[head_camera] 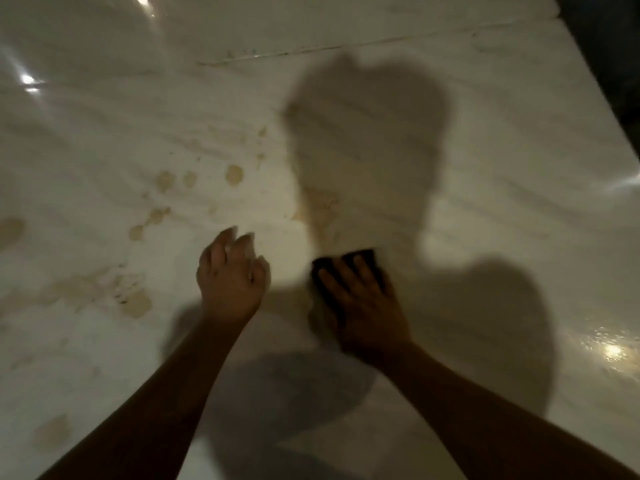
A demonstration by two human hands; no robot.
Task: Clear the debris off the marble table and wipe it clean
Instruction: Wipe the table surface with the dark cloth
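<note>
The pale marble table (485,140) fills the view, glossy and streaked. Tan stains (234,174) dot its middle left, and a larger smeared patch (114,292) lies lower left. My right hand (363,306) presses flat on a dark cloth (360,258), which peeks out past the fingertips and beside the thumb. My left hand (230,275) hovers just left of it with fingers loosely curled and nothing in it. The frame is blurred by motion.
A thin seam (311,50) crosses the marble at the back. The table's right edge (595,74) runs diagonally, with dark space beyond it. My shadow covers the middle and lower right of the surface. Light glints show at left and lower right.
</note>
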